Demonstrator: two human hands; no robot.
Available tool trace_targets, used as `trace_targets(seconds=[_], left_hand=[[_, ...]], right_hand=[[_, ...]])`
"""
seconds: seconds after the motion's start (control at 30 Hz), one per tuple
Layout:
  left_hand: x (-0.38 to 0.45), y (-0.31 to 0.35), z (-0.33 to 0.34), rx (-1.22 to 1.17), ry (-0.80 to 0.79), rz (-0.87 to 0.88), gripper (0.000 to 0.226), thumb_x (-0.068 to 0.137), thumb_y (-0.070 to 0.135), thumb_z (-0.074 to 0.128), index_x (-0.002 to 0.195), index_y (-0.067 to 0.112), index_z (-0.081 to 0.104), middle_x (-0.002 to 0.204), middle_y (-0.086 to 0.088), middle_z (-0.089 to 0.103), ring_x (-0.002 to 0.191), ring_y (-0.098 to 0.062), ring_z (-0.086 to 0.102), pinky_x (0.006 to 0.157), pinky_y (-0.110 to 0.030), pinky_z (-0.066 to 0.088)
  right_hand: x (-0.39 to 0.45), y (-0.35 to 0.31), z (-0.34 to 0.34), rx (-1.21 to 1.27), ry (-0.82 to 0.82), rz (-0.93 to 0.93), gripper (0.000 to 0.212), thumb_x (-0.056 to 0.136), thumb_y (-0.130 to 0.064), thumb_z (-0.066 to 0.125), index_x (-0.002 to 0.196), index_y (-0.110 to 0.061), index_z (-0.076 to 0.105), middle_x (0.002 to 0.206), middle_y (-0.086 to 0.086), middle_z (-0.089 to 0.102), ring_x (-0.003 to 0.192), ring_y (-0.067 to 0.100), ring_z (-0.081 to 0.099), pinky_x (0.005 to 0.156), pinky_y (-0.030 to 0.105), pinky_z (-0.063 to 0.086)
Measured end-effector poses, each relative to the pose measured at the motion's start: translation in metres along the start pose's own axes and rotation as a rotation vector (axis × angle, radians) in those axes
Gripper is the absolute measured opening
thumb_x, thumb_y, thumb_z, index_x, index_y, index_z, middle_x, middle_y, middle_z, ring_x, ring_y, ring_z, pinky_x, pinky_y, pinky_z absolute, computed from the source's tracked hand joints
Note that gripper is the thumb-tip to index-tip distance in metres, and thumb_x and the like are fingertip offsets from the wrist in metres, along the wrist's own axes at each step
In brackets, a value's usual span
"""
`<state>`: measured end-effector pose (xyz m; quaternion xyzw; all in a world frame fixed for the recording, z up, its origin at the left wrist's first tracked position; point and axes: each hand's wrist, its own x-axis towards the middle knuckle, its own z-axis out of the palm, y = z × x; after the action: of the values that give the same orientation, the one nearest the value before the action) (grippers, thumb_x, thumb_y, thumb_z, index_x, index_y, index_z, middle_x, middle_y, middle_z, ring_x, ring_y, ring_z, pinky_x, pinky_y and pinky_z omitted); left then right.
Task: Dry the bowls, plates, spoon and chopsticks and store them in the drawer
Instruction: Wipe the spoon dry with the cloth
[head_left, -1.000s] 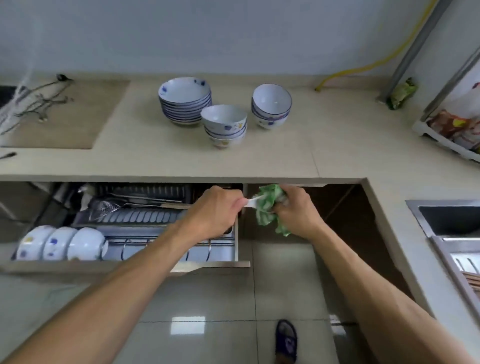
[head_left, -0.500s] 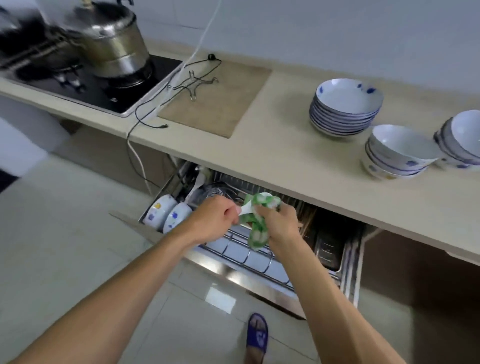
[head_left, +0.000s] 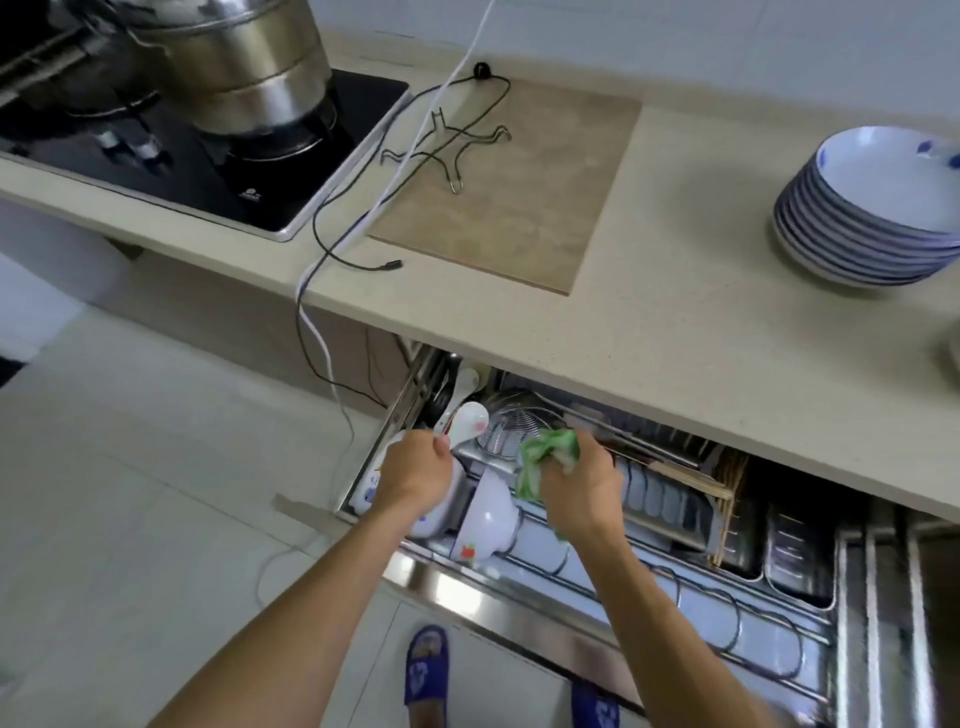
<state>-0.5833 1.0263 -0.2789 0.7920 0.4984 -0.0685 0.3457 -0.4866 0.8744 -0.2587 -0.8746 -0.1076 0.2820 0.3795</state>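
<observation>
We hold a white ceramic soup spoon (head_left: 467, 422) by its handle in our left hand (head_left: 415, 470), fingers curled round it, with the spoon's bowl pointing up and away over the left end of the open stainless-steel drawer (head_left: 597, 597). Our right hand (head_left: 579, 486) is closed round a crumpled green and white cloth (head_left: 545, 460), just beside the spoon but apart from it. Below our hands, white bowls with small coloured prints (head_left: 488, 514) stand on edge in the drawer's wire rack. Behind them lies a wire-mesh strainer (head_left: 519, 426), and a second white spoon (head_left: 465, 384) rests at the drawer's back left corner. A bundle of wooden chopsticks (head_left: 691, 480) lies further right in the drawer. On the beige stone bench (head_left: 675, 332) above, a stack of white plates with blue rims (head_left: 872, 208) sits at the right, well apart from a tan square board (head_left: 519, 182) carrying a bent wire trivet (head_left: 447, 148). A steel pot (head_left: 234, 62) stands on the black hob (head_left: 208, 171) at the left. Blue slippers (head_left: 426, 670) show on the tiled floor.
</observation>
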Motion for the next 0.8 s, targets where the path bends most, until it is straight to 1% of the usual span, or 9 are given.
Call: trace_targets(seconds=[0.1,0.23,0.3,0.4,0.43,0.53,0.63,0.73,0.8], left_hand=[[0.066,-0.023,0.023,-0.089,-0.046,-0.065,0.041,0.105,0.025,0.038,0.096,-0.002,0.066,0.097,-0.023,0.07,0.088,-0.038,0.067,0.066,-0.038,0.049],[0.135,-0.04,0.052,-0.207,-0.082,-0.15,0.039,0.105,0.029,0.041,0.104,-0.002,0.066,0.102,-0.024,0.07,0.094,-0.041,0.068,0.082,-0.049,0.058],[0.163,-0.045,0.066,-0.21,-0.086,-0.159,0.039,0.104,0.031,0.044,0.106,-0.002,0.064,0.103,-0.024,0.07,0.093,-0.04,0.069,0.082,-0.049,0.059],[0.197,-0.047,0.087,-0.176,-0.091,-0.153,0.04,0.103,0.032,0.046,0.109,-0.003,0.063,0.104,-0.023,0.07,0.092,-0.039,0.069,0.071,-0.038,0.056],[0.205,-0.047,0.092,-0.168,-0.095,-0.147,0.04,0.103,0.032,0.046,0.109,-0.003,0.064,0.104,-0.023,0.07,0.092,-0.039,0.07,0.069,-0.038,0.056],[0.223,-0.048,0.105,-0.17,-0.106,-0.149,0.037,0.102,0.031,0.048,0.11,-0.001,0.064,0.104,-0.025,0.071,0.093,-0.04,0.071,0.079,-0.047,0.059],[0.229,-0.048,0.107,-0.12,-0.128,-0.135,0.037,0.102,0.032,0.051,0.117,0.001,0.063,0.11,-0.022,0.07,0.1,-0.038,0.069,0.085,-0.044,0.058],[0.226,-0.048,0.105,-0.014,-0.153,-0.072,0.037,0.098,0.034,0.056,0.117,0.003,0.064,0.115,-0.018,0.068,0.102,-0.036,0.066,0.076,-0.035,0.051],[0.221,-0.048,0.101,0.03,-0.206,-0.051,0.033,0.093,0.029,0.057,0.112,0.003,0.063,0.111,-0.017,0.068,0.099,-0.035,0.066,0.072,-0.033,0.048]], right_hand=[[0.023,0.002,0.032,0.102,0.088,0.099,0.014,0.095,-0.003,0.053,0.099,-0.015,0.06,0.079,0.002,0.062,0.056,0.011,0.055,0.032,0.013,0.036],[0.043,0.003,0.061,0.153,0.136,0.132,0.004,0.095,-0.007,0.056,0.096,-0.01,0.058,0.079,0.009,0.065,0.051,0.016,0.054,0.032,0.024,0.044],[0.054,0.009,0.072,0.147,0.156,0.131,0.004,0.095,-0.008,0.058,0.099,-0.008,0.059,0.081,0.009,0.066,0.056,0.017,0.058,0.04,0.03,0.051],[0.07,0.023,0.084,0.086,0.167,0.146,0.006,0.094,-0.012,0.061,0.1,-0.011,0.061,0.08,0.001,0.065,0.069,0.019,0.067,0.059,0.042,0.06],[0.073,0.027,0.087,0.081,0.166,0.147,0.006,0.094,-0.013,0.062,0.1,-0.012,0.06,0.08,-0.001,0.065,0.069,0.02,0.068,0.059,0.042,0.061],[0.079,0.035,0.093,0.122,0.173,0.152,0.009,0.095,-0.016,0.061,0.104,-0.014,0.06,0.082,0.001,0.067,0.065,0.018,0.068,0.049,0.03,0.057],[0.079,0.039,0.097,0.199,0.174,0.153,0.023,0.094,-0.02,0.065,0.114,-0.014,0.055,0.096,0.002,0.067,0.082,0.019,0.068,0.068,0.037,0.06],[0.076,0.039,0.095,0.293,0.156,0.198,0.038,0.092,-0.022,0.069,0.121,-0.017,0.044,0.104,0.003,0.064,0.088,0.018,0.066,0.077,0.042,0.06],[0.073,0.037,0.093,0.356,0.135,0.218,0.035,0.092,-0.022,0.07,0.118,-0.015,0.048,0.103,0.005,0.065,0.09,0.021,0.067,0.08,0.045,0.059]])
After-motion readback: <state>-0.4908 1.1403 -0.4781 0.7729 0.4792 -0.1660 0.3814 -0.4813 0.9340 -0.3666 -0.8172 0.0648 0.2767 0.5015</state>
